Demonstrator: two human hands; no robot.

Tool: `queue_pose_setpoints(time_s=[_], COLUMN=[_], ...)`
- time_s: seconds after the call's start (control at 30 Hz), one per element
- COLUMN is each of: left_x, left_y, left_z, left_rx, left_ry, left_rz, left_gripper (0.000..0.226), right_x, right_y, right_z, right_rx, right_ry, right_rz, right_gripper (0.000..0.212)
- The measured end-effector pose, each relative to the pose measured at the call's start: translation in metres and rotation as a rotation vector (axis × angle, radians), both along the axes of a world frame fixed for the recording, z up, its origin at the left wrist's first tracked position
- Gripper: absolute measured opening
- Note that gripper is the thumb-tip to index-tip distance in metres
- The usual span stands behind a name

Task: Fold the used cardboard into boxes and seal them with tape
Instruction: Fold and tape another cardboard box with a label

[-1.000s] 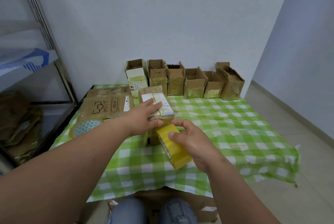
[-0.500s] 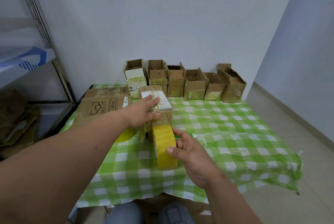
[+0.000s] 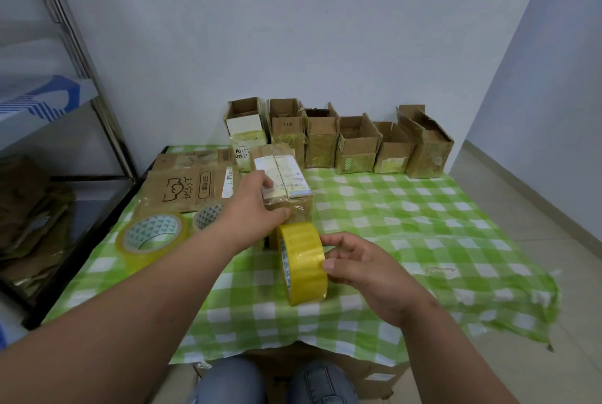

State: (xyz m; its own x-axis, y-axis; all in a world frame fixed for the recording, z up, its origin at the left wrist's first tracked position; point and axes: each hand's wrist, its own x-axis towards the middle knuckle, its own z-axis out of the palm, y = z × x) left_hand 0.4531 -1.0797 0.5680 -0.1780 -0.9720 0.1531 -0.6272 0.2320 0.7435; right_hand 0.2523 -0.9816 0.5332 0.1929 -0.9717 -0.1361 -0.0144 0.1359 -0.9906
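While our left hand [image 3: 257, 213] clamps the light, crushable box [image 3: 282, 187] by its top edges, our right hand [image 3: 360, 265] pinches the stiff, slick tape roll [image 3: 303, 262] just below it.

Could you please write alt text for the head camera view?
A person's left hand steadies a small cardboard box on a green checked tablecloth while the right hand holds a yellow tape roll just below it. Six open boxes line the wall behind.
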Motion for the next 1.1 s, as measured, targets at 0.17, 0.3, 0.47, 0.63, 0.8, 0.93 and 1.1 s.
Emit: queue_pose_setpoints(time_s=[0.17,0.3,0.47,0.63,0.8,0.93,1.1], left_x=[0.007,0.008,0.003,0.000,0.000,-0.002,-0.002], left_y=[0.017,0.028,0.035,0.041,0.047,0.051,0.058], left_z=[-0.006,-0.005,-0.006,-0.011,-0.016,-0.019,-0.022], left_rx=[0.078,0.219,0.251,0.240,0.268,0.350,0.366], left_ry=[0.106,0.226,0.351,0.405,0.441,0.532,0.535], left_rz=[0.099,0.104,0.120,0.217,0.201,0.156,0.092], left_gripper=[0.066,0.078,0.080,0.045,0.033,0.041,0.046], right_x=[-0.007,-0.008,0.001,0.002,-0.008,-0.016,-0.004], right_y=[-0.015,-0.041,-0.052,-0.051,-0.047,-0.041,-0.032], right_z=[0.002,-0.004,-0.016,-0.021,-0.018,-0.002,0.030], right_rx=[-0.034,-0.147,-0.078,-0.068,0.014,0.015,-0.142], right_ry=[0.144,0.762,1.325,1.380,1.289,1.010,0.671], right_rz=[-0.339,-0.414,-0.160,-0.194,-0.272,-0.390,-0.351], right_gripper=[0.014,0.027,0.040,0.030,0.025,0.017,0.007])
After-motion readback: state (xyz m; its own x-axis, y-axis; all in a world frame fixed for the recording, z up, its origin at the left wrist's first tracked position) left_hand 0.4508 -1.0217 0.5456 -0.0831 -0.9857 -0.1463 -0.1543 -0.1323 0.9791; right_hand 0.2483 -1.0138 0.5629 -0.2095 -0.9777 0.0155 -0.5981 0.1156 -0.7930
